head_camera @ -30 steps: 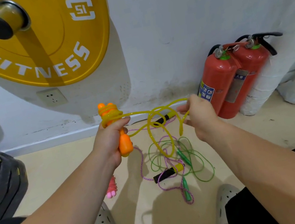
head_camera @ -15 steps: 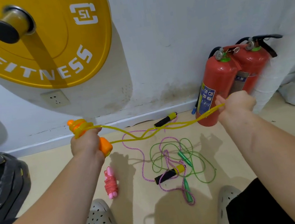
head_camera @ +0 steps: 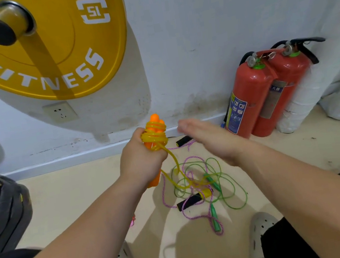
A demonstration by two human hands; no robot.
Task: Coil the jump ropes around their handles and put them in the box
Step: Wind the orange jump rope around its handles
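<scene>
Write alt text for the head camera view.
The left hand grips orange handles wound with yellow rope, the open right hand beside it. Tangled jump ropes lie on the floor below; two red fire extinguishers stand against the wall.

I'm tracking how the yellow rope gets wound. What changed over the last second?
The right hand, which was pulling the yellow rope taut out to the right, has let go and swung back toward the orange handles, open. The rope now hangs slack to the floor, with more turns round the handles. The left hand grips the handles as before. The green rope and purple rope lie tangled, unmoved.
</scene>
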